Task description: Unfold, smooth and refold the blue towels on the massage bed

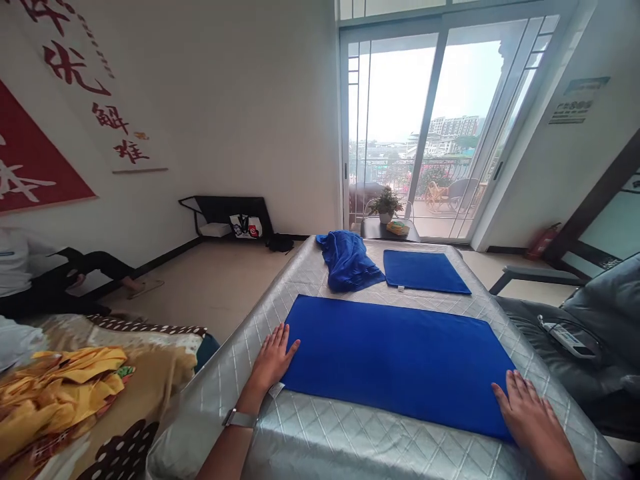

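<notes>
A large blue towel (pixel 395 360) lies spread flat across a silver quilted bed cover (pixel 320 440). My left hand (pixel 273 360) rests flat on the towel's near left corner, fingers stretched out. My right hand (pixel 530 417) lies flat on the near right corner, fingers apart. Neither hand holds anything. Farther back lie a small folded blue towel (pixel 424 271) and a crumpled blue towel (pixel 347 261) to its left.
A second bed at the left carries yellow cloth (pixel 60 393). A person (pixel 45 277) sits by the left wall. A grey chair with a remote (pixel 570 337) stands at the right. A potted plant (pixel 385 203) sits on a small table before the glass balcony door.
</notes>
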Motion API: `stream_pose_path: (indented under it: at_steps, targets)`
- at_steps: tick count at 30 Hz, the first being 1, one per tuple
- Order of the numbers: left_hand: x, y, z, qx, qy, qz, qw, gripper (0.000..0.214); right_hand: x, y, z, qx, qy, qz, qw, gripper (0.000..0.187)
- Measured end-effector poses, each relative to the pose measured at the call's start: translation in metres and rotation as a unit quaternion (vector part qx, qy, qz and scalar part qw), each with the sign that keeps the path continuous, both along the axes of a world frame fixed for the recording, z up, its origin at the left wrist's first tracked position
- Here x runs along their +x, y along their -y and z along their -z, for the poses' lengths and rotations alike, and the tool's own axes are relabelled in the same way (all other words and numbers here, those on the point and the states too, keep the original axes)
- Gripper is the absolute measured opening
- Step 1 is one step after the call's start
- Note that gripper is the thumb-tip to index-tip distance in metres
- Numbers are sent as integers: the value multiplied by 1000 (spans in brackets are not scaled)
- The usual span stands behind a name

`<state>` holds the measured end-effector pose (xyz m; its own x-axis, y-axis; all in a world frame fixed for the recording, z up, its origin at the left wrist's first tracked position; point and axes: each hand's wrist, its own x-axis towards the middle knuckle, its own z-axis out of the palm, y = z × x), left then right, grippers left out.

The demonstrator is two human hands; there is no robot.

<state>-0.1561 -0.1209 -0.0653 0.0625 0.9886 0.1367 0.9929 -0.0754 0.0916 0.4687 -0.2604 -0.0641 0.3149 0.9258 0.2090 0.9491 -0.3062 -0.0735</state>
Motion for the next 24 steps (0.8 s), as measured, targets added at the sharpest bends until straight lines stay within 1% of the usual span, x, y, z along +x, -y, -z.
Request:
stream_pose_path:
  at_steps: [2,4,7,9,10,12,14,15,17,20,24]
  targets:
    - [0,-1,3,7,5,-1,1000,81,-36,-18,-19,-15,24,-54,998,75]
    - [-1,-1,5,12,11,-3,1000,82,-85,-42,-41,-47,29,-99,994,75]
    - [-1,0,5,17,17,0,1000,81,-163,-79,-65,-95,-8,-184,978,72]
    - [0,1,3,17,17,1,1000,80,-202,-100,-72,-113,-24,-217,969,72]
    - [1,1,2,16,17,0,1000,80,-216,-108,-73,-115,-30,-227,967,71]
    - [2,2,0,16,18,-1,1000,79,-230,-118,-68,-115,-38,-233,965,70]
    - [2,2,-1,17,22,2,1000,78,-228,-123,-59,-115,-41,-224,967,70]
    - [2,2,-1,17,23,4,1000,78,-222,-124,-53,-117,-39,-219,968,71]
    - [1,2,0,19,26,2,999,77,-201,-124,-43,-117,-27,-211,970,73]
    - [-1,1,1,21,24,-4,999,76,-150,-122,-29,-112,5,-182,977,73]
    - [-2,1,2,14,15,-1,1000,76,-58,-114,-11,-114,37,-97,988,75]
